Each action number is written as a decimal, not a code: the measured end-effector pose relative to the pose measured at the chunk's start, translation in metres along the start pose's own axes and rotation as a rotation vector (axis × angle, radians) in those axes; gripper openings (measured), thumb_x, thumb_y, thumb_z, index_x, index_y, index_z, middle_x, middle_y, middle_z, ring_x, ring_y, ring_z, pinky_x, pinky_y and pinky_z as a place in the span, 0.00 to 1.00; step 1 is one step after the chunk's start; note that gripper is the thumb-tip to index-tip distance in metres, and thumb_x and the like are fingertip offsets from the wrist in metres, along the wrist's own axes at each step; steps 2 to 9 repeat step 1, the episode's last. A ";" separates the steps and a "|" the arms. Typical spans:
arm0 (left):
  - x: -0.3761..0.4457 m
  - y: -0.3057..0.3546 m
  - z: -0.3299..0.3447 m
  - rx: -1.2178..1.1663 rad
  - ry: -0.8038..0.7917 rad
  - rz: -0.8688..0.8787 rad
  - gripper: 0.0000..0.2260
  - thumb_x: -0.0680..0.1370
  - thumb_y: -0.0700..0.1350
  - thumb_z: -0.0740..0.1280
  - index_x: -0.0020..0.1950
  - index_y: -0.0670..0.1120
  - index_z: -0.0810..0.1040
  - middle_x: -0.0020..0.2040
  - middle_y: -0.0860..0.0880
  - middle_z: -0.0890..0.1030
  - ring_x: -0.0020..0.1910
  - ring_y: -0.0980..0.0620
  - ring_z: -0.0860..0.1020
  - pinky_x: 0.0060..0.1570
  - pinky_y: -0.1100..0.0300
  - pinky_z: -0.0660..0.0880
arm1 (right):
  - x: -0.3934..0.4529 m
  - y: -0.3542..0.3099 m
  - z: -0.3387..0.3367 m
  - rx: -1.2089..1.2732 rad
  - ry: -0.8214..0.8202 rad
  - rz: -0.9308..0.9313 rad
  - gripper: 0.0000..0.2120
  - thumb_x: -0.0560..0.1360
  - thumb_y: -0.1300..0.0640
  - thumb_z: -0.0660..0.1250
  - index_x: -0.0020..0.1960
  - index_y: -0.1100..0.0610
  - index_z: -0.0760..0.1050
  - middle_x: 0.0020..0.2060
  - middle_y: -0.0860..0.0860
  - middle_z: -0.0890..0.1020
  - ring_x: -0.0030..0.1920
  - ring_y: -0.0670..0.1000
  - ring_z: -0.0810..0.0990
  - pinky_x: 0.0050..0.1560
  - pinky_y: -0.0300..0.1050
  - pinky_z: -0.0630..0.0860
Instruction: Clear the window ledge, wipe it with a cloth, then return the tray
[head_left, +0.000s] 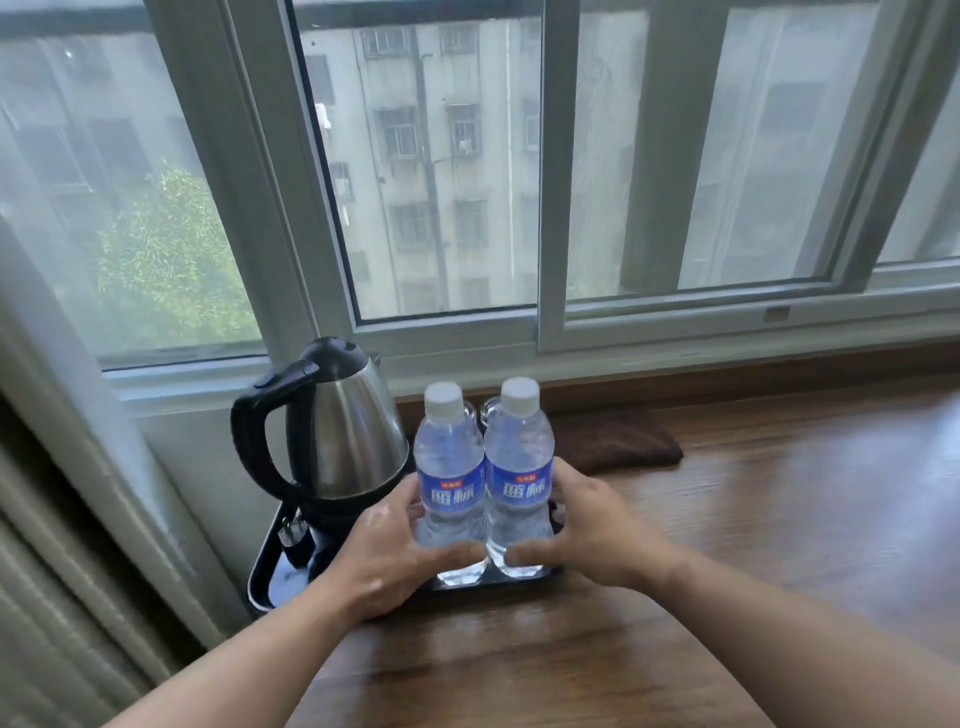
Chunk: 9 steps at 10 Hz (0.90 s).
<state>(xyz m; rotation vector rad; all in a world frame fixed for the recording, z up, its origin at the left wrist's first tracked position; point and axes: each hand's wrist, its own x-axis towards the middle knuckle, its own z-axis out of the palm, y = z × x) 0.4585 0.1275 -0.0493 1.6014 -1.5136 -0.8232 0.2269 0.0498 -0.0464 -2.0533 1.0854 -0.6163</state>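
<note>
Both hands (384, 551) (587, 525) gripping two bottles (451, 467) (519, 462), apparently on tray (265, 566), kettle (343, 426) beside

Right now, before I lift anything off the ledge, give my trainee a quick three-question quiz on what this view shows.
1. True or false: the kettle stands on the tray, left of the two bottles.
2. Which bottle does the right hand hold: A, the left bottle, or B, the right bottle?
3. What dark thing lies on the ledge right of the bottles, near the window?

Key: 1 true. 2 B; the left hand holds the other. 3 a folded dark cloth.
</note>
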 end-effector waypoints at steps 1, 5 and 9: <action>-0.004 0.040 -0.027 0.096 0.033 0.080 0.45 0.59 0.73 0.77 0.72 0.60 0.69 0.67 0.64 0.78 0.66 0.65 0.75 0.67 0.65 0.71 | -0.001 -0.025 -0.038 -0.033 -0.031 0.023 0.56 0.54 0.37 0.85 0.76 0.45 0.63 0.67 0.36 0.74 0.66 0.36 0.73 0.67 0.36 0.70; -0.004 0.040 -0.027 0.096 0.033 0.080 0.45 0.59 0.73 0.77 0.72 0.60 0.69 0.67 0.64 0.78 0.66 0.65 0.75 0.67 0.65 0.71 | -0.001 -0.025 -0.038 -0.033 -0.031 0.023 0.56 0.54 0.37 0.85 0.76 0.45 0.63 0.67 0.36 0.74 0.66 0.36 0.73 0.67 0.36 0.70; -0.004 0.040 -0.027 0.096 0.033 0.080 0.45 0.59 0.73 0.77 0.72 0.60 0.69 0.67 0.64 0.78 0.66 0.65 0.75 0.67 0.65 0.71 | -0.001 -0.025 -0.038 -0.033 -0.031 0.023 0.56 0.54 0.37 0.85 0.76 0.45 0.63 0.67 0.36 0.74 0.66 0.36 0.73 0.67 0.36 0.70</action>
